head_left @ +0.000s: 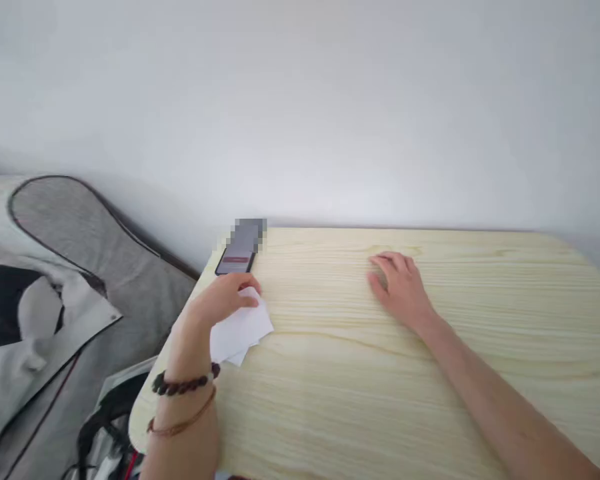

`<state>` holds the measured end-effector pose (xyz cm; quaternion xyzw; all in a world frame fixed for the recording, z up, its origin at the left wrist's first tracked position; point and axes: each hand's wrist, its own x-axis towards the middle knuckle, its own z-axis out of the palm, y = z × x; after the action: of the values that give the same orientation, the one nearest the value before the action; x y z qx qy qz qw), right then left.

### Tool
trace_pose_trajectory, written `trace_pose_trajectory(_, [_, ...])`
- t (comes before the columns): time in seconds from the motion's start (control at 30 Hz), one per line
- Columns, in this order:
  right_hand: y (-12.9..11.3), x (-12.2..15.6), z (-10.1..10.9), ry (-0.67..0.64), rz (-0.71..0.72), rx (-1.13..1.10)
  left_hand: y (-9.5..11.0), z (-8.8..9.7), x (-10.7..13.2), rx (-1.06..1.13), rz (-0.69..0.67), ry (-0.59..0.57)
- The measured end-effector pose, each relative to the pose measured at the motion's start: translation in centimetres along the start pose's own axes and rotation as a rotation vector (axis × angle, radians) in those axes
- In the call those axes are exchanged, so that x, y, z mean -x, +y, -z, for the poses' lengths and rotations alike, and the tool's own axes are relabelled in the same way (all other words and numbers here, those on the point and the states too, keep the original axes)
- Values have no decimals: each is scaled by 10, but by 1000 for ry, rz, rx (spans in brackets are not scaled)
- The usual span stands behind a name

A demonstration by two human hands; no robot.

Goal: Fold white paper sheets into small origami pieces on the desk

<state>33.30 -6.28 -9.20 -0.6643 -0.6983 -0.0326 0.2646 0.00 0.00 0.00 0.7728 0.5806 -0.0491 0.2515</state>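
Observation:
My left hand (225, 298) is at the left side of the table, curled over the white sheets of paper (241, 332). Its thumb lies across the top sheet and the fingers bend round the far edge, holding the paper. At least two sheets overlap, with a lower corner sticking out. Just beyond the fingers lies a phone (236, 261), its far part blurred out. Near the middle of the table, my right hand (401, 283) hovers or rests with fingers loosely bent and thumb apart. Nothing shows in it.
The pale wood-grain table (330, 400) has rounded corners and meets a white wall (355, 113) at the back. Left of it stands a grey cushioned seat or bedding (145, 287) with cloth on it. A dark bag-like item (105, 420) sits below the table's left edge.

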Motion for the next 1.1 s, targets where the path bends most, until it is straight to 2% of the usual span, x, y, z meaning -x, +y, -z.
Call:
trace_pose_trajectory(0.2, [-2,1,3,-14,-10,0,4,8,12,93,-65,34])
trace_pose_trajectory(0.37, [-3,1,3,-3,-20,-39,33,6,14,280,-93,81])
trace_pose_trajectory(0.47, [-2,0,4,22,-20,-130,60,-12,-1,414,-145,102])
trace_pose_trajectory(0.53, [-1,-1,8,59,-42,-275,77,-29,-18,456,-208,159])
trace_pose_trajectory(0.6, [0,-2,14,92,-170,-459,91,-48,-37,524,-214,264])
trace_pose_trajectory(0.7, [1,-2,22,49,-318,-645,103,-69,-57,575,-232,327])
trace_pose_trajectory(0.77, [0,-1,25,-39,-300,-711,106,-76,-64,600,-252,345])
trace_pose_trajectory(0.83, [-1,-1,25,-151,-237,-737,107,-78,-65,611,-272,346])
trace_pose_trajectory(0.97, [-2,-2,23,-236,-149,-682,109,-80,-59,663,-318,308])
trace_pose_trajectory(1.03, [-2,-2,23,-237,-175,-697,111,-82,-56,771,-352,225])
trace_pose_trajectory(1.1, [-1,-2,23,-203,-230,-751,114,-84,-52,964,-388,71])
